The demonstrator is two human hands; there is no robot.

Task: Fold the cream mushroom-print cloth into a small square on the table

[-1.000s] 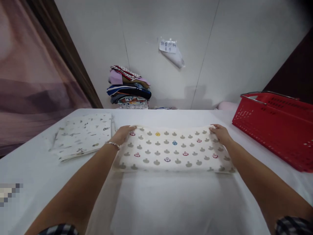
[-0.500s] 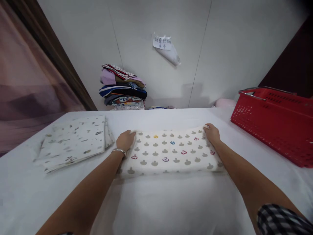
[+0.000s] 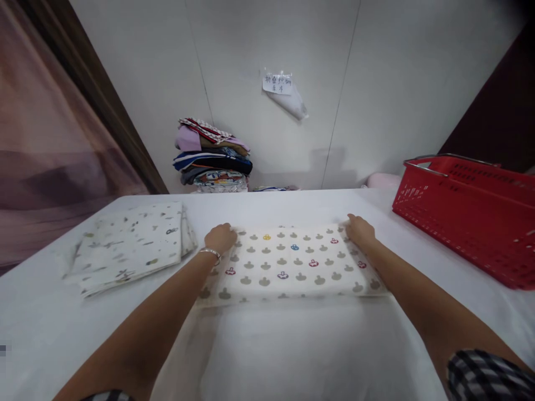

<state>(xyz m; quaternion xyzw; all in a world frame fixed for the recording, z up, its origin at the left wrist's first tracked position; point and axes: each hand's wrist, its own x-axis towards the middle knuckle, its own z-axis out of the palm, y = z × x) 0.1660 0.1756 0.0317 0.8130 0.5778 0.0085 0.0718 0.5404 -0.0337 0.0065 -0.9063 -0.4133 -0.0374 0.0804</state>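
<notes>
Your left hand and right hand each close on a far corner of the cream rectangular cloth printed with grey and coloured mushrooms, though your exact fingertip hold is hidden at both ends. The cloth is spread over the white table, to the left of the red plastic basket with metal handles; the white folded cloth with scattered greyish print lies farther left of that basket. To handle your piece well, pull outward gently and evenly with both hands so the far edge comes straight; match the two corners in height and check that the near edge runs parallel, since an uneven pull would likely skew the fabric. The cloth's long axis runs crosswise in front of you, its right end toward the basket. The printed mushrooms point their stems away from you, caps toward you; whether the far edge is slightly raised cannot be told from this view.
</notes>
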